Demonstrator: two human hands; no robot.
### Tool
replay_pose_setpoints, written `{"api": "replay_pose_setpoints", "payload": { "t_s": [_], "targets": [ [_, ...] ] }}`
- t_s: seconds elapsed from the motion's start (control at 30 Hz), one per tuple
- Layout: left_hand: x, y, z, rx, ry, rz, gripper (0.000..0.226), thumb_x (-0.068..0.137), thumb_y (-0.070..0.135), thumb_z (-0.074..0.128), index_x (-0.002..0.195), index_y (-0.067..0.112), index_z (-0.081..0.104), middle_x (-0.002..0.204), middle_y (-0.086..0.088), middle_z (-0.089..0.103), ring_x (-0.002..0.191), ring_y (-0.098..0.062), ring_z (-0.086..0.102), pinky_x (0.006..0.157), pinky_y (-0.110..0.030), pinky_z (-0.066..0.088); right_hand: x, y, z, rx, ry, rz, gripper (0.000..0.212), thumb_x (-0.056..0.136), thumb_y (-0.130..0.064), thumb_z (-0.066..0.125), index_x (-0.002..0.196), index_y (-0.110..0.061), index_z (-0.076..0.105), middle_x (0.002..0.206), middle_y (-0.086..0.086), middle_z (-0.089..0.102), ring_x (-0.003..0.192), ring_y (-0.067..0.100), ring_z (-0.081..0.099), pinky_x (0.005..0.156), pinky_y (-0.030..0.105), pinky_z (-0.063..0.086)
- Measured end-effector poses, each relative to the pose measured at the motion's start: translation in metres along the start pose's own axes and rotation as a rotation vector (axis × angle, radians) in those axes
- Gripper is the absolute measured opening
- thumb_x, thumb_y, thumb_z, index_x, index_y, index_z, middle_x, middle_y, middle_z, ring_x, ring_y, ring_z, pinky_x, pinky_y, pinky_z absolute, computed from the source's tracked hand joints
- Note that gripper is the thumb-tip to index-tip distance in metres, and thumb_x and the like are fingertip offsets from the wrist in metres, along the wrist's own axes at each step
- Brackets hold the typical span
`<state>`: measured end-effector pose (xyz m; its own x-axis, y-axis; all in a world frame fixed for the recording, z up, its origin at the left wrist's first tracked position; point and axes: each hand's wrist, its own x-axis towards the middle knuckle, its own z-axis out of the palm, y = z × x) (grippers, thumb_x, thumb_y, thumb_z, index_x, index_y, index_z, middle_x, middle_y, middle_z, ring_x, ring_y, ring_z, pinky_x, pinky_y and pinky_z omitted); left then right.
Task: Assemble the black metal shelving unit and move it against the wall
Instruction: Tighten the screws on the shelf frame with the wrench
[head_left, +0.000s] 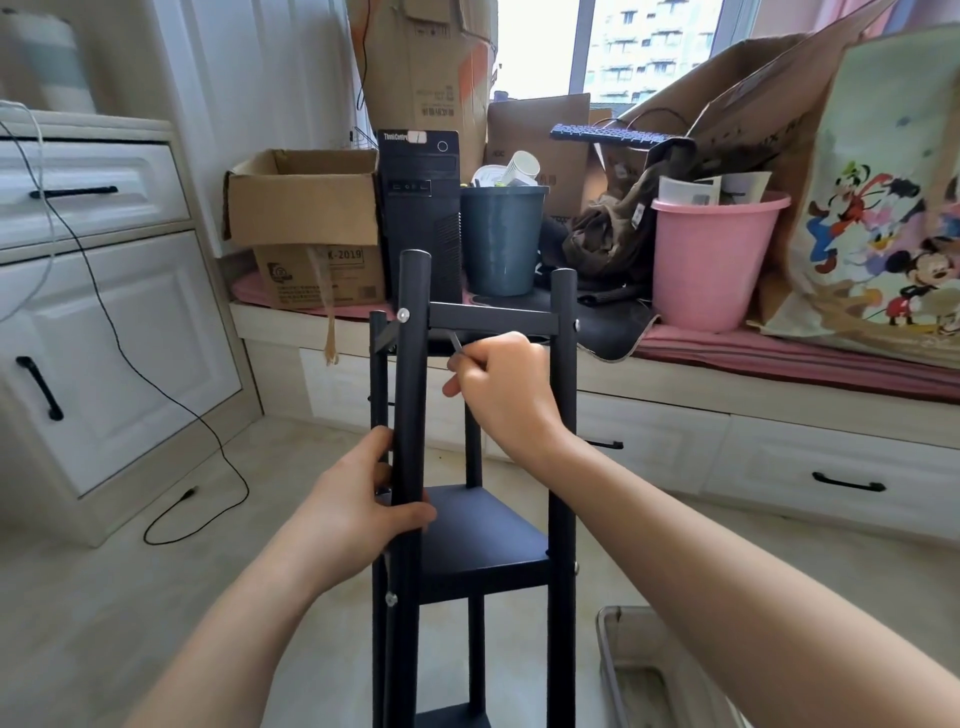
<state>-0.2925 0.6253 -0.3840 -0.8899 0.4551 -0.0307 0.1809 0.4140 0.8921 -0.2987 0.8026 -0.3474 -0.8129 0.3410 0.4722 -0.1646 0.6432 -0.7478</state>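
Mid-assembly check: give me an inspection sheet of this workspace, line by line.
Surface: pale tiled floor; shelving unit stands on it.
Job's things: black shelving unit upright, silver screw at top of front left post.
Clutter: window bench holds cardboard box, computer tower, grey bin, pink bucket, cartoon bag.
Grippers: left hand grips the front left post; right hand pinches a small metal tool under the top crossbar.
Cables: black cable trails across the floor.
Surroundings: white cabinet, window.
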Motion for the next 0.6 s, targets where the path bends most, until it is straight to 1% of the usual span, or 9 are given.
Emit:
{"api": "replay_pose_setpoints", "payload": {
  "t_s": [0.07, 0.1, 0.17, 0.23, 0.3, 0.4, 0.5, 0.57, 0.6],
  "targets": [
    [0.000, -0.001, 0.000, -0.002, -0.008, 0.001, 0.047, 0.082, 0.004, 0.079, 0.108, 0.032, 0.052, 0.089, -0.001, 0.075, 0.075, -0.019, 0.075, 0.071, -0.049, 0.063, -0.001, 0.002, 0.001, 0.015, 0.026, -0.003, 0.030, 0.094, -0.004, 0.054, 0.071, 0.000, 0.073, 0.046, -0.014, 0.053, 0.041, -0.008, 0.051, 0.045, 0.009, 0.034],
    [0.000, -0.001, 0.000, -0.004, -0.014, 0.002, 0.047, 0.082, 0.004, 0.079, 0.108, 0.032, 0.052, 0.089, -0.001, 0.075, 0.075, -0.019, 0.075, 0.070, -0.049, 0.063, -0.002, 0.003, 0.001, 0.020, 0.038, -0.005, 0.030, 0.094, -0.004, 0.055, 0.071, -0.001, 0.074, 0.043, -0.016, 0.049, 0.042, -0.008, 0.051, 0.047, 0.007, 0.035],
    [0.000, -0.002, 0.000, -0.002, -0.023, 0.007, 0.048, 0.082, 0.004, 0.080, 0.109, 0.032, 0.052, 0.089, 0.000, 0.075, 0.075, -0.020, 0.075, 0.070, -0.050, 0.063, -0.003, 0.004, 0.004, 0.026, 0.057, -0.017, 0.030, 0.095, -0.006, 0.057, 0.071, -0.004, 0.075, 0.042, -0.018, 0.048, 0.045, -0.008, 0.052, 0.052, 0.006, 0.036],
    [0.000, -0.002, 0.000, 0.001, -0.027, 0.018, 0.048, 0.081, 0.004, 0.080, 0.108, 0.033, 0.052, 0.088, 0.003, 0.075, 0.075, -0.021, 0.074, 0.070, -0.051, 0.062, -0.006, 0.006, 0.007, 0.031, 0.079, -0.040, 0.030, 0.096, -0.008, 0.058, 0.073, -0.005, 0.076, 0.045, -0.020, 0.050, 0.049, -0.006, 0.053, 0.056, 0.006, 0.036],
    [-0.001, -0.003, 0.000, 0.010, -0.034, 0.030, 0.049, 0.082, 0.004, 0.079, 0.108, 0.035, 0.052, 0.088, 0.008, 0.074, 0.076, -0.023, 0.074, 0.069, -0.053, 0.061, -0.009, 0.008, 0.012, 0.042, 0.105, -0.071, 0.028, 0.098, -0.011, 0.058, 0.077, -0.005, 0.076, 0.054, -0.018, 0.057, 0.051, -0.004, 0.053, 0.059, 0.010, 0.034],
    [-0.001, -0.004, 0.000, 0.023, -0.045, 0.041, 0.051, 0.082, 0.005, 0.079, 0.109, 0.038, 0.051, 0.089, 0.013, 0.074, 0.077, -0.022, 0.074, 0.070, -0.054, 0.061, -0.014, 0.014, 0.020, 0.084, 0.147, -0.109, 0.024, 0.098, -0.012, 0.059, 0.083, -0.006, 0.077, 0.065, -0.010, 0.066, 0.053, -0.006, 0.052, 0.063, 0.016, 0.039],
    [-0.002, -0.006, -0.002, 0.032, -0.043, 0.042, 0.052, 0.081, 0.007, 0.081, 0.108, 0.041, 0.051, 0.091, 0.015, 0.073, 0.079, -0.019, 0.074, 0.070, -0.051, 0.062, -0.016, 0.019, 0.027, 0.111, 0.203, -0.136, 0.018, 0.097, -0.013, 0.061, 0.092, -0.008, 0.077, 0.076, -0.002, 0.073, 0.059, -0.008, 0.056, 0.065, 0.016, 0.045],
    [-0.002, -0.007, -0.003, 0.042, -0.048, 0.045, 0.051, 0.081, 0.009, 0.081, 0.107, 0.041, 0.051, 0.091, 0.018, 0.073, 0.079, -0.016, 0.074, 0.070, -0.048, 0.063, -0.016, 0.022, 0.032, 0.116, 0.257, -0.166, 0.016, 0.097, -0.012, 0.062, 0.094, -0.008, 0.077, 0.077, -0.001, 0.074, 0.066, -0.003, 0.060, 0.068, 0.018, 0.048],
    [-0.002, -0.007, -0.004, 0.049, -0.052, 0.046, 0.051, 0.081, 0.009, 0.082, 0.107, 0.040, 0.051, 0.091, 0.020, 0.072, 0.079, -0.015, 0.074, 0.070, -0.047, 0.063, -0.016, 0.024, 0.035, 0.114, 0.275, -0.175, 0.016, 0.096, -0.013, 0.062, 0.095, -0.009, 0.077, 0.078, -0.001, 0.074, 0.070, 0.002, 0.062, 0.070, 0.022, 0.049]
  ]
}}
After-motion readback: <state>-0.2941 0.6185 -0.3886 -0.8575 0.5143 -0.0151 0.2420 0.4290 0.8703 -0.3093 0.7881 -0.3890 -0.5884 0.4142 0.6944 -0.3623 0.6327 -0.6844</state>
